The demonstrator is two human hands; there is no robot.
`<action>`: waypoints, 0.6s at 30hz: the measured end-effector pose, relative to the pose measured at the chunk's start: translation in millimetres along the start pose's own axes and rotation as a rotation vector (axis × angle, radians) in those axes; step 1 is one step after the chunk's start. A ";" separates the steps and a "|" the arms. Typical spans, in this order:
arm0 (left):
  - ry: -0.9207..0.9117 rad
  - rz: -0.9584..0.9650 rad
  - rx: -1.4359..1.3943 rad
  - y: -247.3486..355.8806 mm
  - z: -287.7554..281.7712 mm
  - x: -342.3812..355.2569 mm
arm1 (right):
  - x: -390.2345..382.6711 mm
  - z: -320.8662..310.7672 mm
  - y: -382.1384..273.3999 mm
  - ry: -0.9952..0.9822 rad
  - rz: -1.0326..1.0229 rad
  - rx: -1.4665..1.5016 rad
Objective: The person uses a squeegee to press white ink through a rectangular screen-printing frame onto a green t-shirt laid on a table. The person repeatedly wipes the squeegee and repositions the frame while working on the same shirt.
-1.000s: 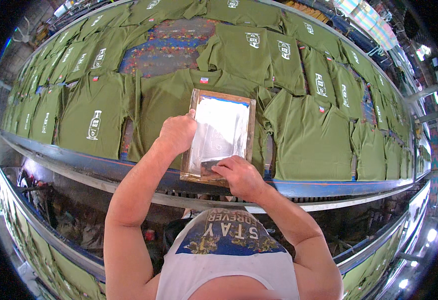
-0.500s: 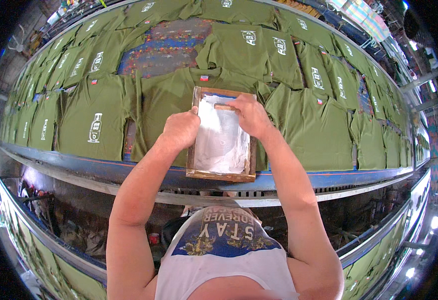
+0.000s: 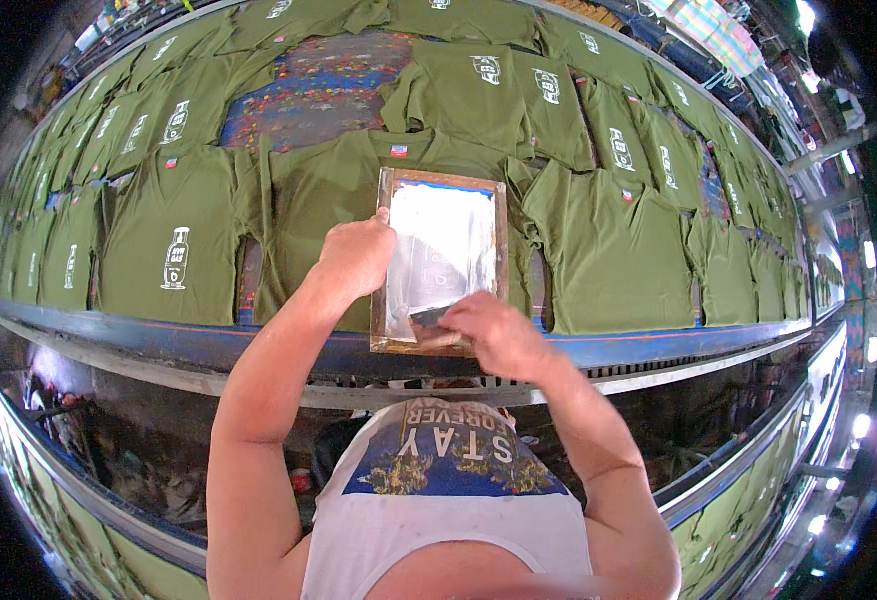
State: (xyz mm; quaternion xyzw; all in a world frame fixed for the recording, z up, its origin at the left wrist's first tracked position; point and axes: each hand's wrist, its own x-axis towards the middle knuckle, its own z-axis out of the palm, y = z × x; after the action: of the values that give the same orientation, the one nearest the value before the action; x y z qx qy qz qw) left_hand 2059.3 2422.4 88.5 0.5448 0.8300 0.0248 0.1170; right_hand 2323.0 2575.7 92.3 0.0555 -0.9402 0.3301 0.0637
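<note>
A wooden-framed printing screen [image 3: 503, 250] lies on an olive green T-shirt [image 3: 318, 180] in front of me. White ink [image 3: 443, 215] coats much of its mesh, and a faint bottle-like design shows through. My left hand [image 3: 356, 255] is closed on the frame's left side. In my right hand [image 3: 493, 330] is a squeegee [image 3: 433, 325], tilted against the mesh near the frame's close end. The hand partly covers the squeegee and is slightly smeared by motion.
More olive T-shirts [image 3: 138, 240] lie in rows along a long blue-edged table [image 3: 298, 345], many bearing a white bottle print. A metal rail [image 3: 158, 360] runs along the near edge. Colour-spotted tabletop [image 3: 308, 90] shows between shirts. Further shirts [image 3: 98, 540] lie on tables behind me.
My right hand has drawn the squeegee from the frame's far end down to its near end. White ink now spreads over the far mesh. My left hand keeps its grip on the frame.
</note>
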 end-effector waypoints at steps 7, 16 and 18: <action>-0.068 -0.069 0.050 6.5 -10.1 3.0 | 82.6 -40.7 84.8 0.030 0.035 -0.047; 0.068 0.029 0.062 1.5 -2.8 -9.0 | 67.5 -11.7 71.7 0.230 0.009 -0.164; 0.060 0.019 0.039 2.4 -4.1 -9.0 | 44.2 -1.7 45.9 0.188 0.025 -0.136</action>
State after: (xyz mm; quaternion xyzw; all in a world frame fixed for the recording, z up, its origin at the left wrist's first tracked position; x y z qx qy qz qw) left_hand 2064.0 2415.5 94.5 0.5539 0.8282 0.0258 0.0813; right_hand 2272.9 2609.7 72.3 0.0079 -0.9510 0.2699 0.1509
